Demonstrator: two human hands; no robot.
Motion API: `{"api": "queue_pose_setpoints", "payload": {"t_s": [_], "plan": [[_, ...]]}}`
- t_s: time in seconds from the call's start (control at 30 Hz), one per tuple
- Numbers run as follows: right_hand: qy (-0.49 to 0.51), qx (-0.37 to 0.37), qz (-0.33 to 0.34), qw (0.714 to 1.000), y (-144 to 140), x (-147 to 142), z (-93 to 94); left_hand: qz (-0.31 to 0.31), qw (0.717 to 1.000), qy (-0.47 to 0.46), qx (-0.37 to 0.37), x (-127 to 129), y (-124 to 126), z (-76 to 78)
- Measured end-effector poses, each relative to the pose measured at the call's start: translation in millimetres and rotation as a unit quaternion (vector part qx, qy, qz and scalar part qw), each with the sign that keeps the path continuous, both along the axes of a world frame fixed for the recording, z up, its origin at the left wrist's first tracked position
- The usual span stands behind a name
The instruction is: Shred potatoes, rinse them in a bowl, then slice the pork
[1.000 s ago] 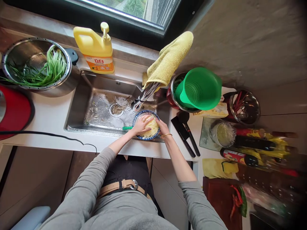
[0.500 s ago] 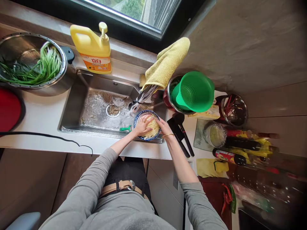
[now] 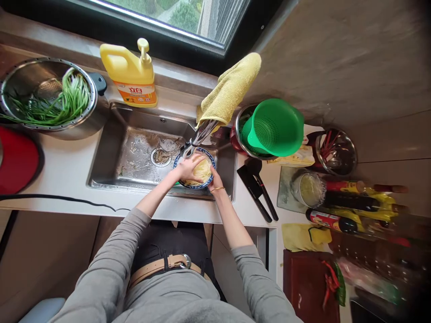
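A blue-and-white patterned bowl (image 3: 209,155) of pale, thin-cut strips (image 3: 202,171) is held over the right part of the sink, beneath the faucet (image 3: 201,135). My left hand (image 3: 188,167) grips its left side, fingers reaching over the rim towards the strips. On the right side my right hand (image 3: 216,179) clasps the rim, thumb up along the edge and the other fingers hidden below. A green-handled peeler (image 3: 177,183) is mostly covered by the bowl and my left hand.
Scraps lie around the sink drain (image 3: 160,157). A yellow cloth (image 3: 232,92) drapes over the faucet. Left stands a steel pot (image 3: 57,130) with green onions; behind is a yellow detergent jug (image 3: 134,80). A green colander (image 3: 279,128), black cleaver (image 3: 253,193) and several bottles are at right.
The bowl has moved left and slightly up, under the faucet, with both hands. My left hand has shifted from pressing on the strips to the bowl's left side.
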State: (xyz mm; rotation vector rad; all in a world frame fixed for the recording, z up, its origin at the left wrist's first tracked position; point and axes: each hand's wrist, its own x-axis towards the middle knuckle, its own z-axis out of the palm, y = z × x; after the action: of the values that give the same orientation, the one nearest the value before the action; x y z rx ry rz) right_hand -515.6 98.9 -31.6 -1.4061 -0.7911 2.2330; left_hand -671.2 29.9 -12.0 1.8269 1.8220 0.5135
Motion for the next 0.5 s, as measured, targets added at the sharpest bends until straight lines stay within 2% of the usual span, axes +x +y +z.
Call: {"api": "queue_pose_setpoints", "payload": {"t_s": [0.1, 0.17, 0.3, 0.5], "plan": [[0.039, -0.031, 0.001, 0.999, -13, -28, -10.3, 0.004, 0.991, 0.101, -0.092, -24, -11, 10.8], [0.061, -0.051, 0.029, 0.996, -19, -45, -11.9, 0.006, 0.983, 0.144, -0.111, -39, -17, 15.5], [0.087, -0.065, 0.092, 0.99, -25, -74, -10.1, 0.028, 0.979, 0.176, -0.097, -71, -26, 19.9], [0.076, -0.059, 0.134, 0.986, -29, -112, -6.0, 0.032, 0.99, 0.136, -0.025, -111, -42, 31.9]]}}
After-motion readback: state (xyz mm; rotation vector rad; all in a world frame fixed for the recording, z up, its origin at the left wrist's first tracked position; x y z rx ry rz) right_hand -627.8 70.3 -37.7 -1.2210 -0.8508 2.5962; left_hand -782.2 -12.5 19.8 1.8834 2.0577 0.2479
